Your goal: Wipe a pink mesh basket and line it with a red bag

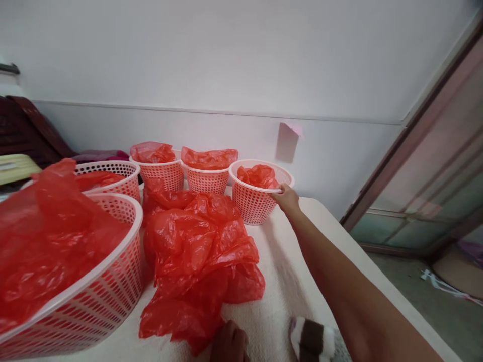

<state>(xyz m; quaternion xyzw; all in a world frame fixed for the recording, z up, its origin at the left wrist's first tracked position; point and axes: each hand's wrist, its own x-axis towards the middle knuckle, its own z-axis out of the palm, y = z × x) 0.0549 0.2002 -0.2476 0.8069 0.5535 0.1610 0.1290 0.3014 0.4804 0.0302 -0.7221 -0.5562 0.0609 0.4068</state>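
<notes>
Two hands among pink baskets and red plastic bags on a white table.

The right hand (pixel 287 199) reaches out, fingers closed on the rim of a basket (pixel 256 203) holding a red bag, just right of the bag pile (pixel 199 251). The left hand (pixel 230 344) rests at the pile's near edge; its fingers' state cannot be told.

Before you, five pink mesh baskets (pixel 260 201), each holding a red plastic bag (pixel 257 176), one loose heap of red bags (pixel 199 251), your two hands (pixel 287 198).
</notes>
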